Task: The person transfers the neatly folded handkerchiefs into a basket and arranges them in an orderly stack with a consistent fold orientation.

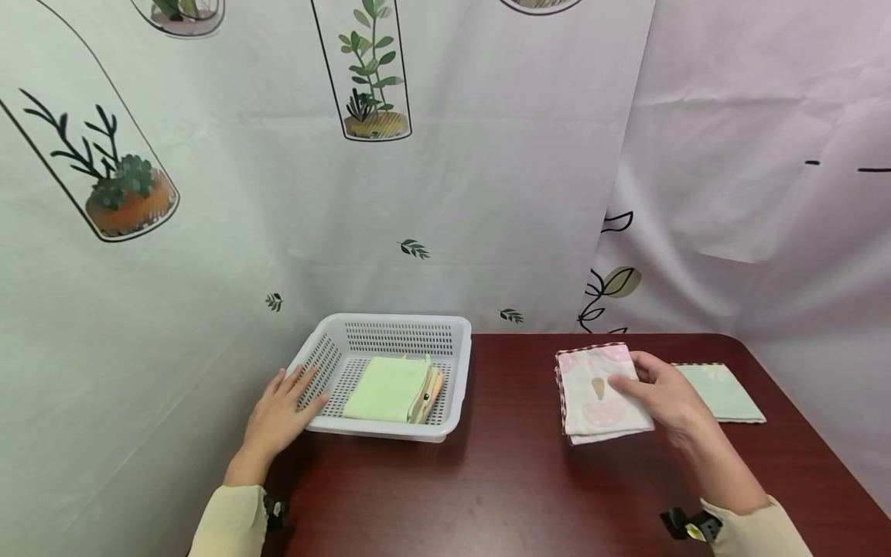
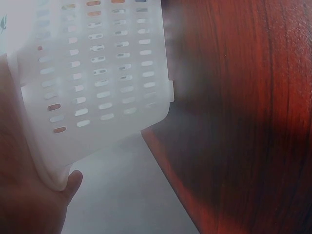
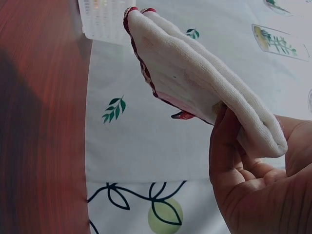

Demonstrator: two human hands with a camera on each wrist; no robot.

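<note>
A white-and-pink folded cloth (image 1: pixel 597 398) with a checked edge is held up in my right hand (image 1: pixel 664 394), pinched at its right side with the thumb on the front face. Edge-on in the right wrist view, the folded cloth (image 3: pixel 195 63) shows thick white layers, with fingers beneath. My left hand (image 1: pixel 278 414) rests with spread fingers on the left rim of a white plastic basket (image 1: pixel 462 379). Inside that basket lies a folded pale green cloth (image 1: pixel 386 388), beside an orange-edged cloth (image 1: pixel 433 394). In the left wrist view the thumb is at the corner of the basket (image 2: pixel 107 126).
Behind my right hand, a folded mint-green cloth (image 1: pixel 724 393) lies on the dark red-brown table (image 1: pixel 459 503). A pale curtain (image 1: pixel 487 193) printed with plants hangs along the table's back edge and both sides.
</note>
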